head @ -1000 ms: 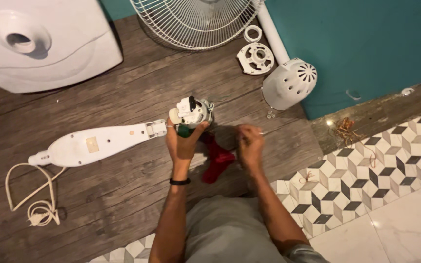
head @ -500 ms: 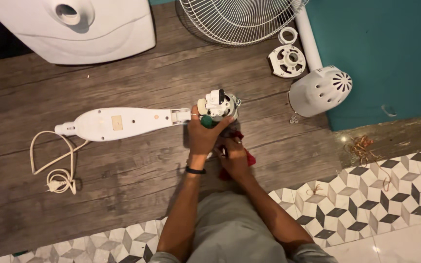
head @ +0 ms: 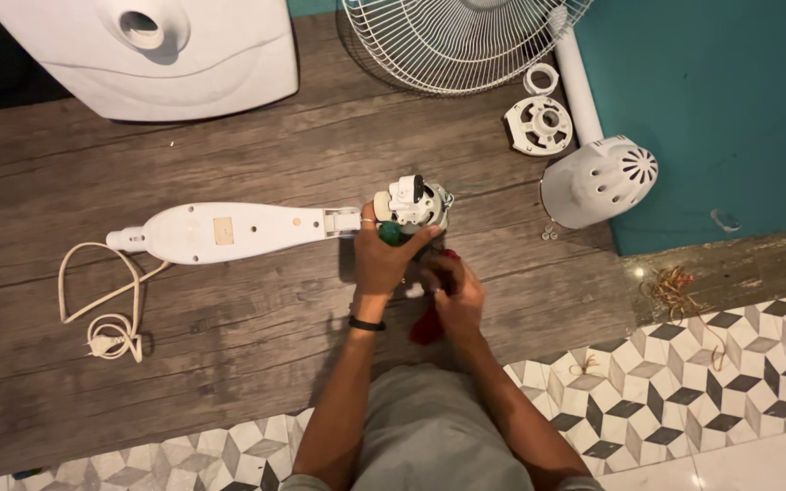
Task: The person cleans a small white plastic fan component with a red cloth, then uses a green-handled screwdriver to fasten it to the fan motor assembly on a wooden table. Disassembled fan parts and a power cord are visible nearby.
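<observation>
Change since half a second back: the right hand (head: 455, 293) has come in close under the left hand (head: 382, 259); a second ago it sat apart, to the right. Both hands now work together at the fan motor (head: 413, 202), so the job reads as having gone from reaching to handling.

Largest first: white appliance housing (head: 152, 55) far left on the wooden floor (head: 229, 318). Wire fan guard (head: 461, 41) far centre. Long white fan stand body (head: 229, 232) lies left, joined to the motor, with a small pale rectangular label (head: 223, 230) at mid-length. Domed rear motor cover (head: 600, 180) right.

Left hand is clenched around the motor's base, mid-floor. Right hand curls over a red object (head: 428, 325); actual grip cannot be told.

Power cord (head: 106, 314) coiled near left.
</observation>
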